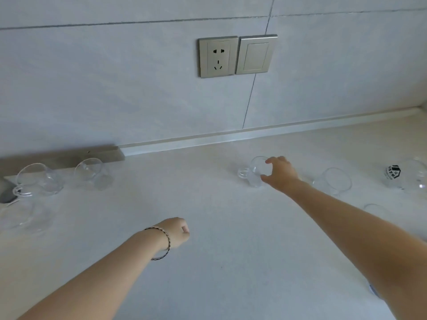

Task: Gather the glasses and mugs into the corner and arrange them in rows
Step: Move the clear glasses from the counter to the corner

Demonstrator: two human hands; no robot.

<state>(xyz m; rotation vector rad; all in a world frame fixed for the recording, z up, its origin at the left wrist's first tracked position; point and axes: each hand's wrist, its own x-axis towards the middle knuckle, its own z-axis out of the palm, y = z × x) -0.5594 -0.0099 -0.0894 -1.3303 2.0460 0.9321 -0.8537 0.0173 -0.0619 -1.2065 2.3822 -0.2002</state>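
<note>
Right hand [280, 174] clasps glass mug [255, 173] — left hand [176, 230] curled, empty.
Looks light, slick, breakable — grip round the body.

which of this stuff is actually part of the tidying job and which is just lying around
For the job:
small mug, gripped by the right hand
left handled mug
glass beside it
clear glass right of the hand
printed glass

Just there:
wall socket
switch
dark grey object at the left edge
bracelet
</note>
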